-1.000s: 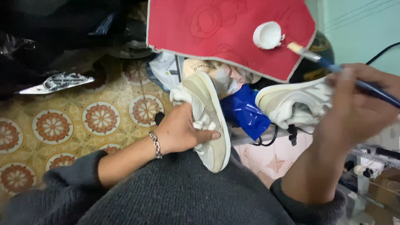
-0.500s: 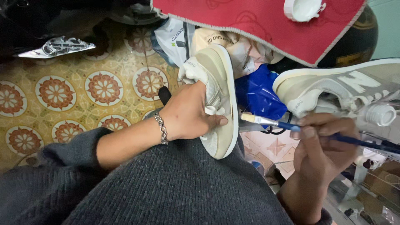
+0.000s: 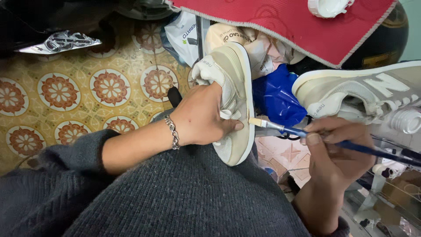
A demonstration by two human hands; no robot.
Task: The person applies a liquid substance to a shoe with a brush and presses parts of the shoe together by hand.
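My left hand (image 3: 202, 117) grips a beige and cream sneaker (image 3: 234, 83) from its side, sole edge turned to the right, resting on my lap. A chain bracelet sits on that wrist. My right hand (image 3: 337, 151) holds a thin blue-handled paintbrush (image 3: 307, 133); its pale bristle tip touches the sneaker's sole edge near my left thumb. A second matching sneaker (image 3: 364, 94) lies on its side to the right, just above my right hand.
A red mat (image 3: 289, 22) with a white cap (image 3: 329, 6) on it lies at the top. Blue plastic (image 3: 276, 94) and crumpled bags sit behind the held sneaker. Patterned floor tiles (image 3: 87, 87) spread to the left. Small clutter fills the lower right corner.
My right hand came down from the upper right with the brush and brought its tip onto the sneaker's sole edge. The left hand kept its hold on the sneaker.
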